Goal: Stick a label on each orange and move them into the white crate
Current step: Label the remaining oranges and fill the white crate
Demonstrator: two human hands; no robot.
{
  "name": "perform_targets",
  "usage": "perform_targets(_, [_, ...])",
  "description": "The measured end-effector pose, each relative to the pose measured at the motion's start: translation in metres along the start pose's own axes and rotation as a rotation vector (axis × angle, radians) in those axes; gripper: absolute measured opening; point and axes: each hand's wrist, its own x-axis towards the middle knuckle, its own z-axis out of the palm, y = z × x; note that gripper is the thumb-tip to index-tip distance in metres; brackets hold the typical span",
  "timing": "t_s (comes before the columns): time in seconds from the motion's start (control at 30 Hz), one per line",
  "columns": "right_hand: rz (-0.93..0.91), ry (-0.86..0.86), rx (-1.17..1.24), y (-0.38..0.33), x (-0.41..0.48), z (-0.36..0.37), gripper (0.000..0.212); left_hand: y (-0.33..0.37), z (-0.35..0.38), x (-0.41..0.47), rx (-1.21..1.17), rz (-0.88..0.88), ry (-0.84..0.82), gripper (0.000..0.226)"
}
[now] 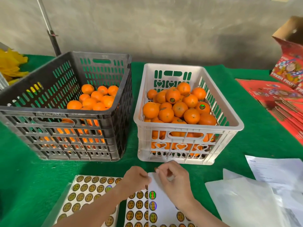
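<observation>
Covering: a green cloth [24, 169] lies under everything; clock directions below are read from the hands.
Yellow bundle [11, 68]: ten o'clock, cut off by the frame edge.
Black crate [54, 112]: eleven o'clock, partly filled with oranges [96, 99].
Sticker sheets [88, 189]: eight o'clock, flat on the cloth, with rows of round labels.
Left hand [134, 179]: fingers curled, pinching the top left corner of a backing sheet [164, 205] that is mostly bare white, with a column of labels down its left side.
Right hand [173, 179]: just beside the left, thumb and forefinger pinching a small label [156, 169] at the sheet's top edge; other fingers curled.
White crate [186, 128]: twelve to one o'clock, just beside the black crate, heaped with labelled oranges [172, 95].
Loose papers [246, 199]: three o'clock.
Red cartons [278, 99]: two o'clock, printed FRESH FRUIT.
</observation>
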Motion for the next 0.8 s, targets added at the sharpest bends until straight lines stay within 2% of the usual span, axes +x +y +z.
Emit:
perform_targets(0.07, [-0.101, 0.017, 0.056, -0.024, 0.015, -0.007, 0.009, -0.002, -0.010, -0.007, 0.328, 0.223, 0.135, 0.035])
perform_targets(0.1, [-0.170, 0.028, 0.084, -0.039, 0.025, -0.010, 0.005, 0.002, -0.020, -0.015, 0.347, 0.376, 0.232, 0.033])
perform_targets(0.17, [-0.289, 0.078, 0.132, -0.069, 0.053, -0.011, 0.010, 0.015, -0.054, -0.033, 0.256, 0.709, 0.389, 0.019])
perform_targets(0.23, [-0.377, 0.130, 0.203, -0.100, 0.090, -0.005, 0.018, 0.029, -0.097, -0.051, 0.158, 0.912, 0.599, 0.012])
perform_targets(0.33, [-0.436, 0.138, 0.236, -0.138, 0.149, 0.023, 0.023, 0.050, -0.163, -0.069, 0.005, 0.948, 0.850, 0.019])
perform_targets(0.43, [-0.355, 0.000, 0.151, -0.160, 0.199, 0.063, 0.033, 0.057, -0.219, -0.066, -0.035, 0.827, 0.960, 0.027])
perform_targets(0.5, [-0.312, -0.085, 0.079, -0.163, 0.224, 0.090, 0.040, 0.057, -0.251, -0.052, 0.035, 0.695, 0.913, 0.021])
perform_targets(0.6, [-0.174, -0.179, -0.050, -0.155, 0.249, 0.120, 0.049, 0.056, -0.284, -0.024, 0.319, 0.506, 0.718, 0.016])
perform_targets(0.7, [-0.033, -0.250, -0.099, -0.142, 0.258, 0.135, 0.054, 0.061, -0.301, 0.008, 0.651, 0.412, 0.387, 0.024])
perform_targets(0.8, [-0.050, -0.247, -0.119, -0.135, 0.262, 0.137, 0.054, 0.072, -0.300, 0.044, 0.912, 0.309, 0.004, 0.037])
